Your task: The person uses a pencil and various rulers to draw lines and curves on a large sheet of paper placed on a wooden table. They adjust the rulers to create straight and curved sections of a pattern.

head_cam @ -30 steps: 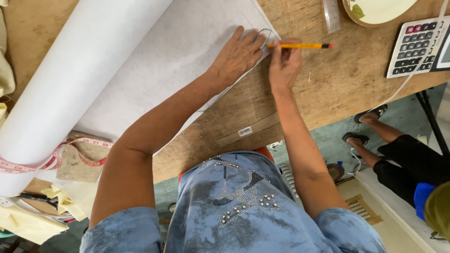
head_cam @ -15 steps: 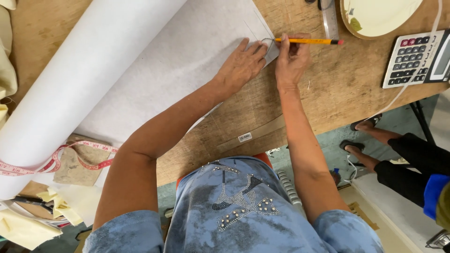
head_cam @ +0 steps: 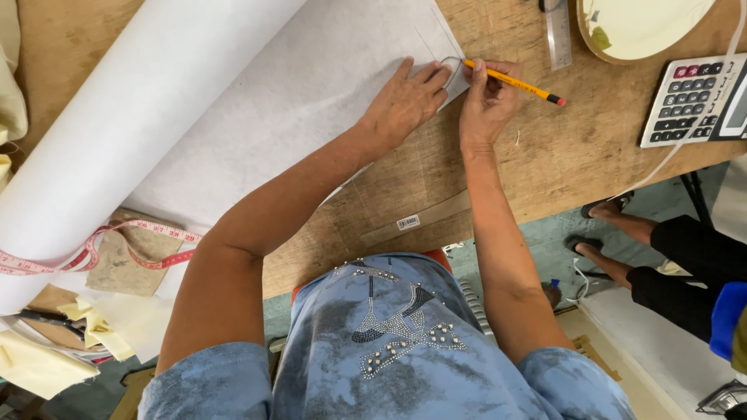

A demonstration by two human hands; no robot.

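Observation:
My left hand (head_cam: pixel 405 101) lies flat, fingers spread, on the corner of a large white paper sheet (head_cam: pixel 311 85) unrolled from a thick roll (head_cam: pixel 132 124) across the wooden table (head_cam: pixel 545 148). A small clear curved template (head_cam: pixel 451 68) peeks out from under its fingertips. My right hand (head_cam: pixel 486 101) grips a yellow pencil (head_cam: pixel 517 83) with a red end, its tip touching the paper edge beside the left fingers. Thin pencil lines run on the sheet above the hands.
A clear ruler (head_cam: pixel 558 31) and a pale oval plate (head_cam: pixel 638 27) lie at the top right, a calculator (head_cam: pixel 692 97) at the right edge. A pink measuring tape (head_cam: pixel 101 249) and yellow scraps (head_cam: pixel 47 342) sit left. Another person's legs (head_cam: pixel 661 249) stand right.
Both hands have stayed together at the paper's corner. The pencil has tilted from level to slanting, its tip now at the paper by the left fingers.

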